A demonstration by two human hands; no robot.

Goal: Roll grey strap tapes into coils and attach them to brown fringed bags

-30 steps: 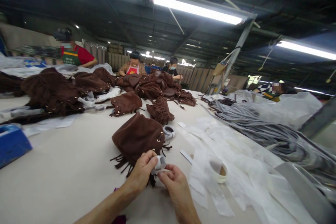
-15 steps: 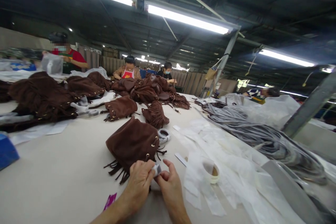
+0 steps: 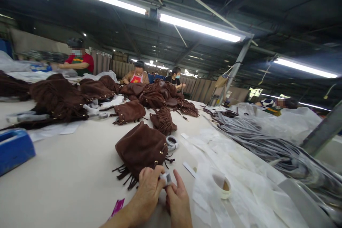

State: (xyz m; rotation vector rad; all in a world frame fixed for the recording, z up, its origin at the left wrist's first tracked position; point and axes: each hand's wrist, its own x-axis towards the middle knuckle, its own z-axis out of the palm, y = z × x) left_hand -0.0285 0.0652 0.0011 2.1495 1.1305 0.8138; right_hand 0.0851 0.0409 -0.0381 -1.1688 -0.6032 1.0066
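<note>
Between my two hands is a small grey and white wrapped piece (image 3: 166, 177), mostly covered by my fingers. My left hand (image 3: 149, 187) is closed on it from the left, fingers bent over its top. The thumb and fingertips of my right hand (image 3: 178, 194) pinch its right end, with one finger stretched upward. Just beyond the hands, a brown fringed drawstring bag (image 3: 141, 146) with gold eyelets lies on its side on the table (image 3: 74, 174). A wrapped ring-shaped coil (image 3: 172, 143) sits against the bag's right side.
A tape roll (image 3: 222, 187) stands on white sheets (image 3: 205, 160) to the right, with a grey strap bundle (image 3: 256, 137) beyond. More brown bags (image 3: 157, 94) are heaped at the back. At left is a blue tape dispenser (image 3: 16, 149). Several people work across the table.
The whole view has shifted, so things appear further right and slightly lower. Both hands keep hold of the wrapped piece. A person at the far left has lowered a clear plastic bag.
</note>
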